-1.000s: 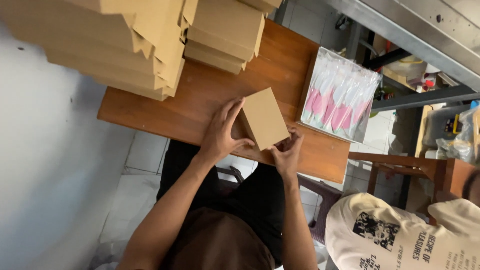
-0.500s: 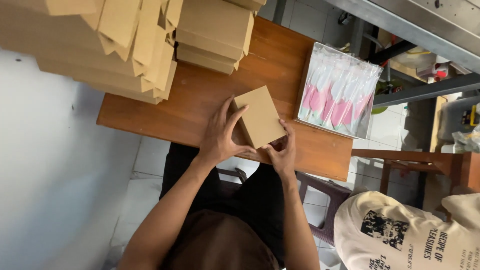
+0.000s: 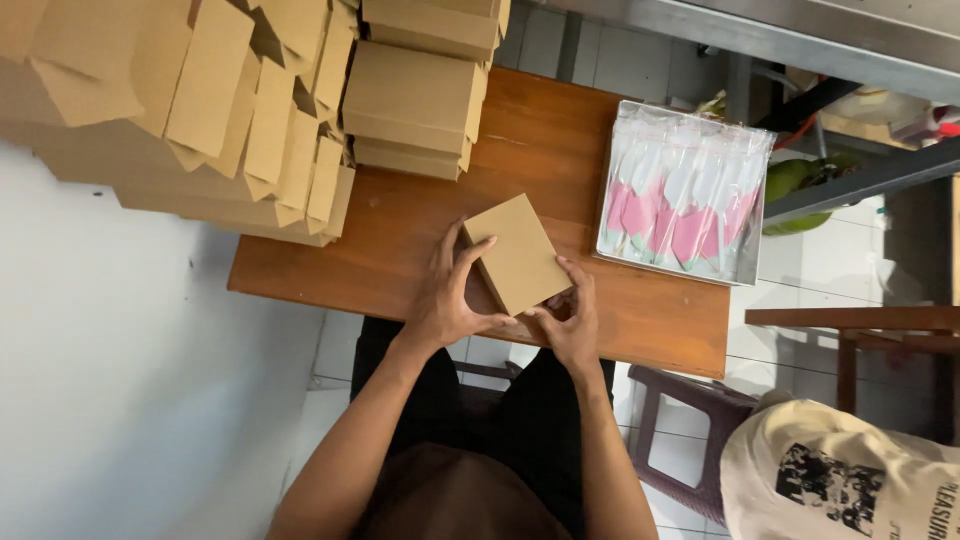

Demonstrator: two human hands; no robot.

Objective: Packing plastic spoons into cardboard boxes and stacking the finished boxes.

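At frame centre, left hand [image 3: 447,300] and right hand [image 3: 571,322] pinch a cardboard box [image 3: 516,253] on the table [image 3: 400,250]; its underside is hidden.

We've only got one view here, a head-worn camera looking pretty much straight down from above. It sits close over the wooden table [image 3: 640,330], with the wearer's forearms running up from the bottom edge to the hands [image 3: 452,300] mid-frame. The view is rolled a bit, so the table sits skewed. Floor tiles [image 3: 330,360] show beneath.
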